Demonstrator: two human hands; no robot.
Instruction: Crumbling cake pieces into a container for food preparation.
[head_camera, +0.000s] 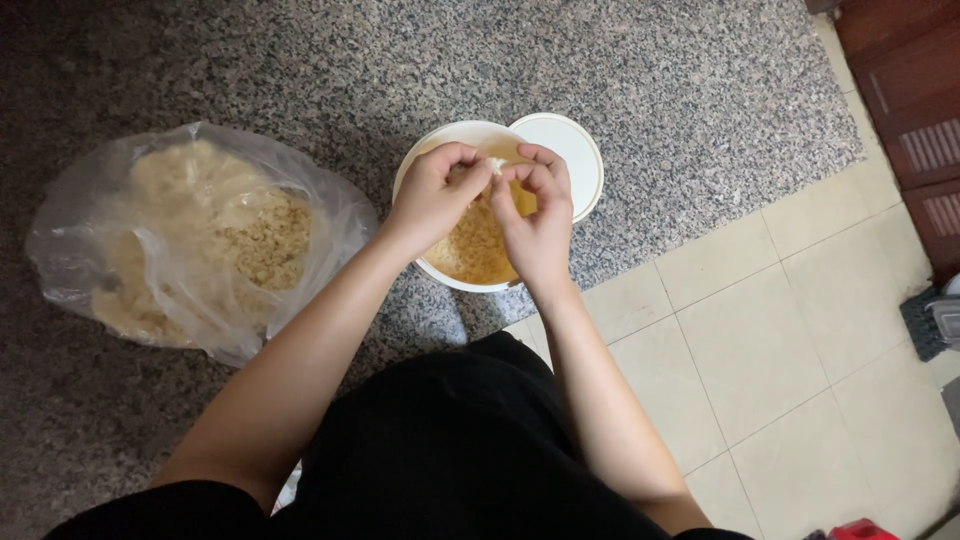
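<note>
Here both hands meet over a white bowl (440, 275) that sits on the speckled granite counter (650, 80), near its front edge. The left hand (435, 195) and the right hand (535, 220) have their fingertips pinched together on a small pale piece (493, 166), held between them just above the bowl. The fingers are curled and closed on that piece, not spread. Inside the bowl lies a heap of yellowish grains or crumbs (475, 245), so the step in hand looks like breaking or rubbing the piece apart over the heap. By my judgement the next move calls for a fine grip and keeping the hands over the bowl so bits do not fall on the counter.

A round white lid (575, 160) lies touching the bowl on its far right side. To the left, well apart from the bowl, a clear plastic bag (190, 240) stands open and crumpled, holding more of the pale crumbly stuff. No label shows on it. Off the counter, to the right, is a cream tiled floor (790, 350), and a dark wooden door (915, 110) at the far right.
</note>
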